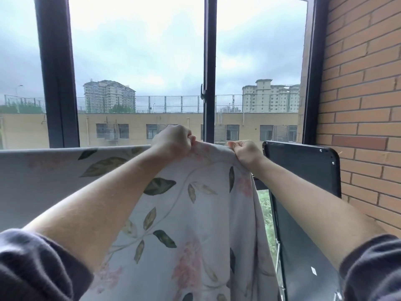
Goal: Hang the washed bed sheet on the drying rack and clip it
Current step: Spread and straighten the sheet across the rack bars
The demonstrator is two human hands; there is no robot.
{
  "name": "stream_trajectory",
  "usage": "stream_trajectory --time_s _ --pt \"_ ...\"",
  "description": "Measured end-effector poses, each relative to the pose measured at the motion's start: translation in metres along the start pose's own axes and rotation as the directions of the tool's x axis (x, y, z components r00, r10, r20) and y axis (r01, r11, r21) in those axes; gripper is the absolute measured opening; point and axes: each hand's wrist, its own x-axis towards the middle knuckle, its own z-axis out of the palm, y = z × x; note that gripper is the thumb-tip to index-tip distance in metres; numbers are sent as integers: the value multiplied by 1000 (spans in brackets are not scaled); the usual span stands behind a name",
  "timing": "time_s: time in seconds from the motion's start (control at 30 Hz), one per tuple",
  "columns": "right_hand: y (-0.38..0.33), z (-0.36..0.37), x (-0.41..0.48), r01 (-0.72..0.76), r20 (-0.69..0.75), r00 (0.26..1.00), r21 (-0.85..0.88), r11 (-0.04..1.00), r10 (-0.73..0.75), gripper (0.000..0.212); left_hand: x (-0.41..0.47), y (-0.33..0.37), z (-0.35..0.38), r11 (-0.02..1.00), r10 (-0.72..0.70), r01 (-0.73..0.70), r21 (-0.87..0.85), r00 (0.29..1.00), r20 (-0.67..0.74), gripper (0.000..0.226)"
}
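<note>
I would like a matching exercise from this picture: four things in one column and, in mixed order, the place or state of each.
1. left hand
2. right hand
3. bed sheet
4. brick wall

a. far right of the view
b. grips the sheet beside the black panel
c. leaf-printed, hanging under both hands
d. grips the sheet just left of the window post

Pairs: 1-d, 2-b, 3-c, 4-a

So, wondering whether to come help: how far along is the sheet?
Done: the sheet hangs flat on the left. In hand: left hand and right hand grip its bunched top edge near the right end. Left: spreading that end and clipping; no clips show.
</note>
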Motion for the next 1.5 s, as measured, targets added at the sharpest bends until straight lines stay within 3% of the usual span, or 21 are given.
stream_trajectory --time_s 0.13,0.23,0.33,0.47,0.6,0.7,0.8,0.9,1.07,1.23,1.3,1.37,1.43,1.5 --pt "-12 6 18 -1 -166 986 24 1000 5 39 20 -3 -18 950 -57 48 -308 998 -20 29" --pt "-24 -1 36 -30 -260 964 108 994 57 35 23 -5 -18 967 -26 45 -250 996 80 32" --pt "-27 -10 37 -120 -148 982 14 993 120 34 12 -4 5 998 -10 23 -57 975 220 46" --pt "-16 1 14 18 70 998 -97 995 -12 37 7 -11 19 994 27 -47 98 981 193 52" --pt "-3 1 -2 -21 205 979 94 995 2 41 2 -10 19 976 196 -210 58 963 187 35" --pt "19 -10 -15 -18 226 974 213 977 -31 33 2 -10 20 967 248 -252 38 964 93 23" --pt "36 -12 -24 66 123 986 346 936 -115 20 0 -11 19 945 323 -320 71 946 -35 24" --pt "29 -8 -22 188 -53 982 225 956 -181 31 -4 -10 18 916 392 -380 129 917 -82 28" --pt "20 1 -11 213 -139 967 -26 977 -215 27 -1 -6 18 943 327 -312 111 931 -160 28" --pt "-6 -7 19 244 -273 935 30 969 -227 24 30 3 10 973 229 -227 34 952 -203 27" --pt "-11 -7 30 236 -234 945 -6 972 -231 23 40 3 12 989 147 -145 23 979 -145 27" --pt "-3 -4 40 144 -67 987 -62 988 -148 22 45 -2 18 1000 13 -12 -6 997 78 27" --pt "13 -2 42 -40 174 983 -63 997 50 13 43 -5 22 992 -120 123 14 928 353 28" --pt "27 -1 35 -218 364 911 23 976 195 11 39 -4 19 987 -162 147 68 859 486 32"
